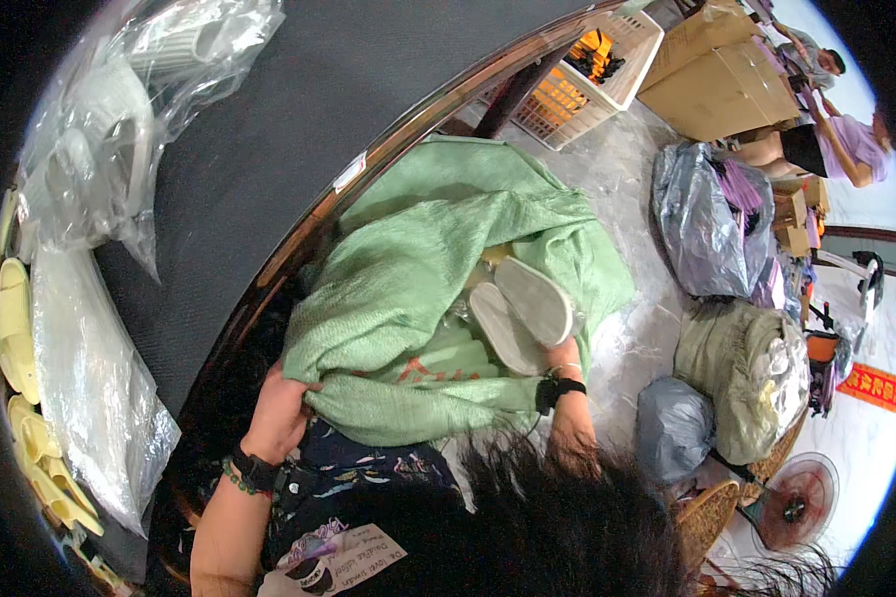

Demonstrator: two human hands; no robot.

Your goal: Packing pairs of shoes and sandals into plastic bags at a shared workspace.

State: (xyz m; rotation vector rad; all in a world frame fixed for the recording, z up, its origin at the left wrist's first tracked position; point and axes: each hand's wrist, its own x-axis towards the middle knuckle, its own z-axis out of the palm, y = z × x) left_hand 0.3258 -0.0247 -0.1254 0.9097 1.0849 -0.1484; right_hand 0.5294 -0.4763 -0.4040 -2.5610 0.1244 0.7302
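A large green woven sack [388, 279] lies gaping in front of me, with its mouth facing up. My left hand [277, 408] is closed on the sack's near left rim, pinching the fabric. At the right side of the opening, my right hand [564, 358] grips a pair of pale slippers [536, 300], soles showing. Its fingers are mostly hidden behind the slippers. Clear plastic wrap shows around the pair. Deeper in the sack, part of the contents is hidden by folds.
A dark-topped table [269, 129] with a wooden edge runs along the left, bearing bagged slippers [119, 139], yellow slippers [15, 328] and plastic sheeting [100, 378]. To the right are a white crate [577, 109], cartons [722, 90], filled bags [702, 219], a fan [791, 502] and other people [851, 149].
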